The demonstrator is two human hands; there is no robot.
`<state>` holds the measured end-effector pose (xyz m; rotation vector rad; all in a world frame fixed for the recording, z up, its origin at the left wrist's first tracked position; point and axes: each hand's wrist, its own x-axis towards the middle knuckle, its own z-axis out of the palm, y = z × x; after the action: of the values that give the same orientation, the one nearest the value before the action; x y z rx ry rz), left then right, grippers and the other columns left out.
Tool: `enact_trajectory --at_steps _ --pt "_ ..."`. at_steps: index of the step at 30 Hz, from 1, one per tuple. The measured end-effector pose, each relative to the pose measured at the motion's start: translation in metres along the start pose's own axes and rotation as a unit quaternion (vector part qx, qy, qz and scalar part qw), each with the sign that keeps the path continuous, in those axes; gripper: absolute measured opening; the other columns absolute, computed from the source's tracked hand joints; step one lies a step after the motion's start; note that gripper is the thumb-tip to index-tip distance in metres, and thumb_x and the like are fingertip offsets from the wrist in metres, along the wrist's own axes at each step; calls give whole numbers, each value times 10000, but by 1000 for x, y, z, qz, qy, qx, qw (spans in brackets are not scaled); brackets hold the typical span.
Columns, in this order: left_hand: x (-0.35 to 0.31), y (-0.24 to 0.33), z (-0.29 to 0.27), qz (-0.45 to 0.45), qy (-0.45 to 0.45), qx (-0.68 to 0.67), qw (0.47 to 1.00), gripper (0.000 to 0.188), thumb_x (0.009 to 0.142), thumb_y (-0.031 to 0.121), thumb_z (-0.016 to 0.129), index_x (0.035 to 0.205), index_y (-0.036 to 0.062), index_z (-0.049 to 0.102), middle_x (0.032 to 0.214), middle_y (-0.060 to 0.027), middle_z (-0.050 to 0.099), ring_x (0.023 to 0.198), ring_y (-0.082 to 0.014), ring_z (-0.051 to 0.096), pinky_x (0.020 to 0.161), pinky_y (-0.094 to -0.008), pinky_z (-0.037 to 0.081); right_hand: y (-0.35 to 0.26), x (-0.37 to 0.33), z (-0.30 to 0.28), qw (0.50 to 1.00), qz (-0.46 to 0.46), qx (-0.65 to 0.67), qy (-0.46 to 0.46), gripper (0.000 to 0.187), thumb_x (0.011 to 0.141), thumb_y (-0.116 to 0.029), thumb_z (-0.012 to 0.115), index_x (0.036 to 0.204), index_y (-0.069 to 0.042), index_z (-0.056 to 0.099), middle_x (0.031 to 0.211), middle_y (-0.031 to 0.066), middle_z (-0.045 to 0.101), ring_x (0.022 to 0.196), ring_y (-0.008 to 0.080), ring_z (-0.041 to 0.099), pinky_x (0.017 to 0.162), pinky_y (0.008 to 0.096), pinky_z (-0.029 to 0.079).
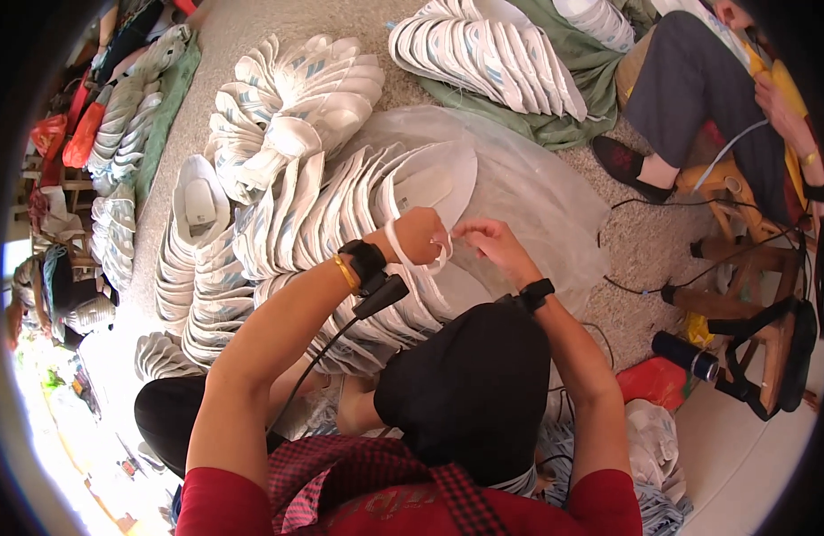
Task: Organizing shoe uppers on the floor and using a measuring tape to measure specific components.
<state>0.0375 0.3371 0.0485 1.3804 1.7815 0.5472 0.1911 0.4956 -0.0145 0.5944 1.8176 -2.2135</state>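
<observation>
My left hand is closed on a narrow white strip, which loops around the hand and hangs just below the fingers. Close by on its right is my right hand, thumb and fingertips pinched together at the left hand's fingertips. Whatever lies in that pinch is too small to make out. Beneath both hands spread long nested rows of white shoe uppers with pale blue marks. The end piece of one row faces up beside my left hand.
A fanned bundle of uppers lies ahead on clear plastic sheeting. More uppers rest on green cloth. At right, another person sits by a wooden stool; a dark flask lies near a red bag.
</observation>
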Motion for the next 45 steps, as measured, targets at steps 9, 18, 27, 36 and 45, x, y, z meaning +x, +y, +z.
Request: enact_trajectory --at_steps 9,18,27,36,45 --pt "-5 13 10 204 183 320 907 110 712 106 597 817 80 615 847 -65 537 834 -240 558 718 -351 471 7 8 37 991 -72 108 -34 225 864 -49 578 1073 -29 657 941 -4 640 752 77 551 714 221 460" --pt "-36 14 23 115 275 256 920 95 687 16 590 776 50 598 762 -99 519 776 -288 555 688 -364 485 40 -24 21 948 -159 -248 118 143 857 -104 585 903 -7 680 638 53 604 566 111 524 581 266 454" --pt "-84 17 20 94 421 145 891 103 857 78 545 779 13 561 857 -155 584 831 -295 576 739 -362 464 -1 -20 29 987 -22 152 42 292 930 -220 487 690 -61 534 716 23 605 718 163 561 692 316 455" --pt "-96 61 -32 -8 332 -252 909 346 948 226 439 674 20 486 612 -37 450 569 -130 440 574 -263 376 -88 -4 -3 970 -42 158 -179 406 923 -259 482 568 -120 341 583 -8 384 585 128 423 535 281 335" --pt "-106 -3 -54 -184 309 -276 891 403 941 277 449 770 -37 635 707 -84 633 630 -132 579 608 -257 482 -23 -21 -19 999 38 -7 -13 326 885 -285 585 658 -52 558 572 -1 523 528 78 494 512 239 398"
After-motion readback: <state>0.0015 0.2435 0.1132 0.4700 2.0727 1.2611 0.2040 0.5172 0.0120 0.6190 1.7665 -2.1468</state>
